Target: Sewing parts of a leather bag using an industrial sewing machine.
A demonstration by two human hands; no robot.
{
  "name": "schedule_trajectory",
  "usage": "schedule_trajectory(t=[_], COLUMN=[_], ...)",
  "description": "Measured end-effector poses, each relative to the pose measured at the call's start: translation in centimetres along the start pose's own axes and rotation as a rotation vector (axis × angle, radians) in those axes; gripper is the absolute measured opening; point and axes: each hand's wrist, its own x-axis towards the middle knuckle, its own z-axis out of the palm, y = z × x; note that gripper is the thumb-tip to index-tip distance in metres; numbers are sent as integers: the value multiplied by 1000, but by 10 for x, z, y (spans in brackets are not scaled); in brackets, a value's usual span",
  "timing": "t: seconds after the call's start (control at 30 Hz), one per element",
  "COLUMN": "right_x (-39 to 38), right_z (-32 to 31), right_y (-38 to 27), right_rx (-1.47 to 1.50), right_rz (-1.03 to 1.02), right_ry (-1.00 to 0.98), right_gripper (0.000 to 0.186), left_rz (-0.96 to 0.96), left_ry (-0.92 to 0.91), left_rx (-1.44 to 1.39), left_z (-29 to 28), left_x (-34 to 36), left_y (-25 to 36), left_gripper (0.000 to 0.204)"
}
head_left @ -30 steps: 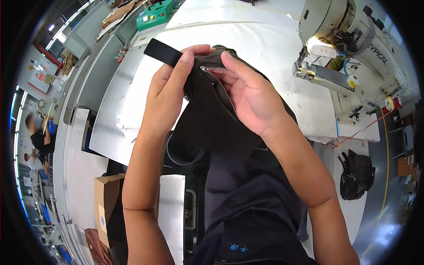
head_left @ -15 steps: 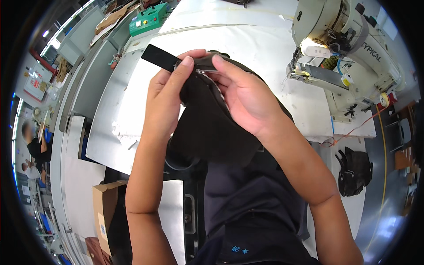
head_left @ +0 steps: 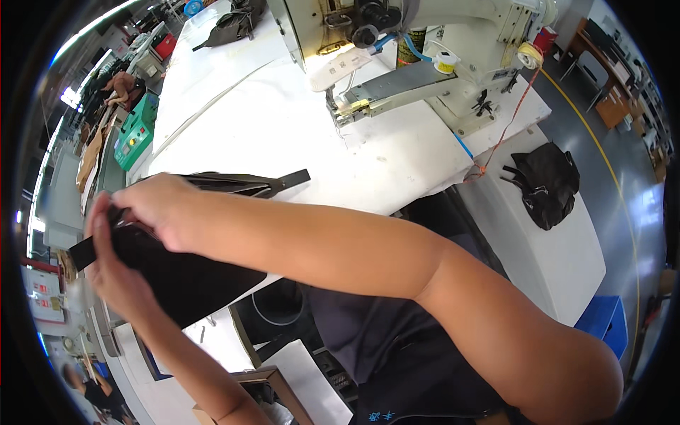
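Note:
A dark fabric bag point(head_left: 198, 276) lies at the left near the front of the white worktable point(head_left: 262, 127), with straps or edging along its far side and a black tab point(head_left: 81, 251) at its left end. My left hand point(head_left: 113, 273) grips that end, thumb and fingers closed beside the tab. My right hand point(head_left: 156, 209) reaches across from the right and has its curled fingers on the same part of the bag, close to my left fingers; its fingertips are partly hidden and blurred.
A sewing machine point(head_left: 489, 42) stands at the back right. A second dark bag point(head_left: 545, 184) rests on a lower surface at right, another dark piece point(head_left: 230, 25) at the back. A green machine point(head_left: 134, 134), a cardboard box point(head_left: 273, 382) and a blue plastic item point(head_left: 605, 326) surround me. Co-workers point(head_left: 95, 393) are at left.
The view has swung to the right. Both hands and the bag now sit at the picture's left, my right forearm across the middle, and more of the bag's far edge shows.

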Motion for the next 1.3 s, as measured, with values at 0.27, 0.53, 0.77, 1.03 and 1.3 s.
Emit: schedule_trajectory(t=[0.27,0.53,0.77,1.03,1.3], right_x=[-13,-49,-63,-106,-100], right_z=[-105,-128,-154,-210,-227], right_y=[-23,-46,-50,-39,-51], right_rx=[-178,-182,-277,-1008,-1349], right_rz=[64,65,8,-616,-1052], right_ry=[114,64,-28,-34,362], right_gripper=[20,18,26,28,12], left_rz=[-296,-555,-317,-285,-459], left_ry=[-219,-295,-223,-261,-252], left_rx=[-35,-343,-171,-154,-361], left_z=[75,98,122,153,211], left_x=[-51,-72,-88,-90,-84], left_y=[-33,-23,-29,-44,-54], left_gripper=[44,45,49,48,45])
